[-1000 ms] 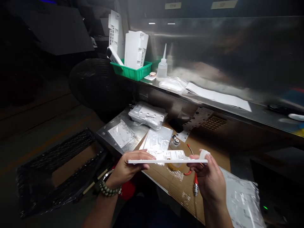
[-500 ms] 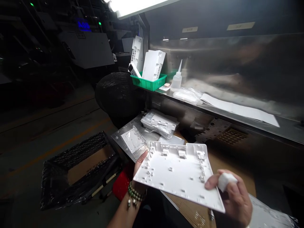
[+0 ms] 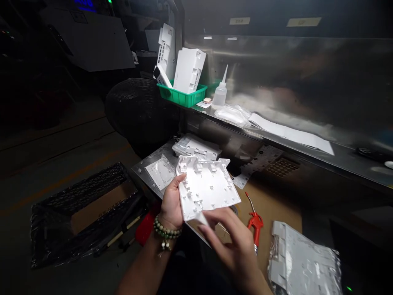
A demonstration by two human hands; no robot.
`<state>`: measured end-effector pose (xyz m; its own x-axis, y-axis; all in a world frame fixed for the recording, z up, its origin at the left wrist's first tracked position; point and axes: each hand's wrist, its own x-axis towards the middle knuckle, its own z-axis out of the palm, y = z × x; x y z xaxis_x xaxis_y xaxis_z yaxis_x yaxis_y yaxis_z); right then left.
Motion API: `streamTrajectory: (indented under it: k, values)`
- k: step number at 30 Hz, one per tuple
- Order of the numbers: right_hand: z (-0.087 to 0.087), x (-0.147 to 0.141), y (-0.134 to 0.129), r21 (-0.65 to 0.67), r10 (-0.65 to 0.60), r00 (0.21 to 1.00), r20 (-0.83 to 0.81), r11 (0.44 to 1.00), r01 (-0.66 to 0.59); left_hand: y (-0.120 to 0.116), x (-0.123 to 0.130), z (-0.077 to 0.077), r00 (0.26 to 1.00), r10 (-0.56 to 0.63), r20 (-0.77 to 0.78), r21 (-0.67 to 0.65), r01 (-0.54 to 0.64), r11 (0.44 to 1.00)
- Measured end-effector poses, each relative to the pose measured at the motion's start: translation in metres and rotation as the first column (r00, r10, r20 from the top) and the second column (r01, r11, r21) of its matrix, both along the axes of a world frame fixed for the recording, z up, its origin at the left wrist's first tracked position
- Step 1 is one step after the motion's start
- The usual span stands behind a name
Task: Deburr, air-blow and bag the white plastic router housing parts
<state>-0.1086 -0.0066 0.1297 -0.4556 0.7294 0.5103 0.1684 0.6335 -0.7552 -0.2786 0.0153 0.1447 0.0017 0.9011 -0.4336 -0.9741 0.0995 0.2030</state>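
Dim workshop floor surrounds our lit bench, where a cardboard sheet covers part of the metal top and a steel shelf runs along the back. Our left hand grips a white plastic panel by its left edge, thumb laid over the rim and the other fingers hidden behind it. We have the panel raised above the bench, tilted so that its clipped, ribbed inner side faces us. Our right hand pinches a small white wad between thumb and fingers at the panel's near edge; whether the wad touches the plastic we cannot tell. On the cardboard, right of the panel, we see a red air gun, and farther right a bagged panel. Beyond our left hand lie another wrapped panel and a wrapped stack. Up on the shelf, a green tray holds upright white parts, with a squeeze bottle standing near its right end.
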Motion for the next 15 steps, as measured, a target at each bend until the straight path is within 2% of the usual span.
streamTrajectory:
  k: [3,7,12,15]
  values:
    - [0.000,-0.016,-0.008,0.093,0.044,0.998,0.033,0.995,-0.047,-0.001,0.008,0.002,0.998,-0.054,0.014,0.055,0.053,0.997]
    - [-0.010,-0.014,-0.008,0.181,0.039,0.995,0.095,0.982,-0.055,-0.003,0.009,0.003,0.998,-0.064,0.016,0.050,0.063,0.997]
    - [-0.012,-0.005,-0.007,0.169,0.028,0.998,0.061,0.985,-0.038,-0.002,0.009,-0.001,1.000,-0.002,-0.012,-0.038,0.001,0.999]
    - [-0.012,-0.011,-0.009,0.163,-0.003,1.000,0.017,0.987,0.000,-0.002,0.013,-0.002,0.997,0.020,-0.077,0.028,-0.018,0.999]
